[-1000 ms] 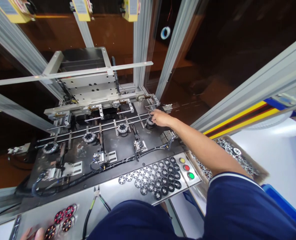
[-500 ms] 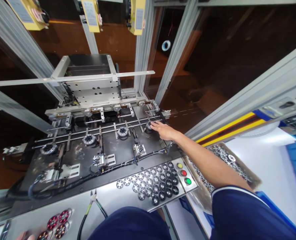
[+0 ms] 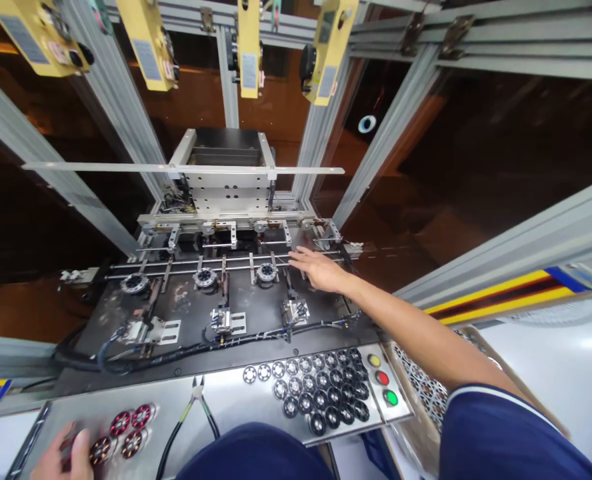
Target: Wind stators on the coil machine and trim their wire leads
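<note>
My right hand [image 3: 322, 272] reaches over the black machine bed [image 3: 249, 313], fingers stretched out and holding nothing visible. Its fingertips are just right of the third round stator core [image 3: 267, 273], which sits on its holder. Two more stator cores, one in the middle [image 3: 205, 277] and one at the left [image 3: 135, 283], sit on their holders along the rails. The fourth station is hidden behind my right hand. At the lower left, my left hand [image 3: 59, 460] is closed around a dark reddish wound stator [image 3: 71, 443], partly hidden by the fingers. Several copper-wound stators [image 3: 121, 423] lie beside it.
Cutting pliers [image 3: 197, 393] lie on the metal front ledge [image 3: 236, 407]. Rows of black-and-silver stator cores [image 3: 321, 380] stand right of them, near yellow, red and green buttons [image 3: 390, 398]. A box of metal cores [image 3: 426, 390] is at the right. Yellow units [image 3: 249, 60] hang above.
My right hand has shifted left along the rails, towards the third stator core. The view has swung left, and more of my left hand shows with the wound stator.
</note>
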The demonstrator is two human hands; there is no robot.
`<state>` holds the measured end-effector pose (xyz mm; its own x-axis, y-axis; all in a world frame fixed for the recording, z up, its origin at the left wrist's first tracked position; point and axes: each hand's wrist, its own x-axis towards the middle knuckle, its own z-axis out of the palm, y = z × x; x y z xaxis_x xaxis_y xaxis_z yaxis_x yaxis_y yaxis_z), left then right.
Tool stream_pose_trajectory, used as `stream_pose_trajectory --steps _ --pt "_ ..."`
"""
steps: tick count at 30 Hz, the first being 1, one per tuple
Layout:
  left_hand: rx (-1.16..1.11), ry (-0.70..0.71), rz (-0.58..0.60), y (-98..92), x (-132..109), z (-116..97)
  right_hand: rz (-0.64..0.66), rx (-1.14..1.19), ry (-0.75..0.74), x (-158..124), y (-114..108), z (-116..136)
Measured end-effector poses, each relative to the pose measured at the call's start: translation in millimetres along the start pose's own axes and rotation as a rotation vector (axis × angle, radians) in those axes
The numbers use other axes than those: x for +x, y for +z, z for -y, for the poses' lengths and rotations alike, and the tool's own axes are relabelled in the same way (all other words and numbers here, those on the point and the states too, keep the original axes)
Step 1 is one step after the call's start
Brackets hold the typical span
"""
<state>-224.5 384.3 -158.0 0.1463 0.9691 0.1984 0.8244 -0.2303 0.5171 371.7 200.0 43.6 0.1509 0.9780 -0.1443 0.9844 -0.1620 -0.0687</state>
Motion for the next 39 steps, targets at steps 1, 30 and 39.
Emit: stream_pose_trajectory --steps 1,30,39 --pt "-0.006 -0.004 -0.014 -0.3 -1 -3 0.016 0.017 -0.061 10 -1 6" --pt "0.062 0.160 -0.015 -4.4 -3 -29 0.091 -0.101 -0.501 133 6 126" --pt "0.031 0.149 -0.069 -1.4 -6 -34 0.115 -0.099 -0.505 165 18 141"
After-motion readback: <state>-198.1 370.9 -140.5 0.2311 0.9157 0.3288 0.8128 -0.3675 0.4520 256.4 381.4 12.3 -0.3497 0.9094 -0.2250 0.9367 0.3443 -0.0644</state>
